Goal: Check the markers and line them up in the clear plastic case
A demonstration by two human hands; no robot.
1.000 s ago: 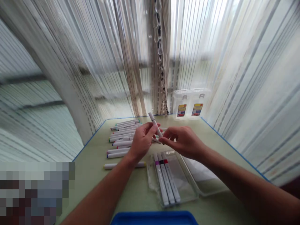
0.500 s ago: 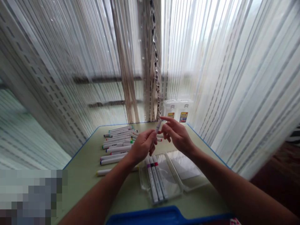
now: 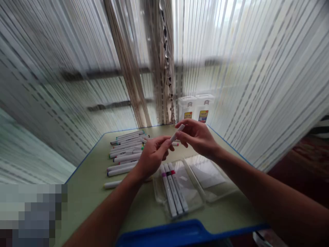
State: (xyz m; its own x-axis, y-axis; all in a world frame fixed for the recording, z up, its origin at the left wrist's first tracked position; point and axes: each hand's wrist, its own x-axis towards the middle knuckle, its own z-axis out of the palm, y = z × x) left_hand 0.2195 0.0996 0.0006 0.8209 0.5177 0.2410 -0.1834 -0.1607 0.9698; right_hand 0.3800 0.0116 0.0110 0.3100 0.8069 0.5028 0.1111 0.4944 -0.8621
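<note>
Both hands are on one white marker (image 3: 177,134) above the tabletop (image 3: 89,181): the left hand (image 3: 154,153) pinches its lower end, and the right hand (image 3: 197,137) has fingers closed around the upper part. It slants up toward the right. Just below, three pens (image 3: 175,192) with purple, black and red bands lie side by side in the open clear case (image 3: 190,192). More markers (image 3: 125,157) lie in a loose stack over to the left, partly behind the left hand. Two upright boxes, seemingly plastic, stand at the back by the curtain (image 3: 218,68).
</note>
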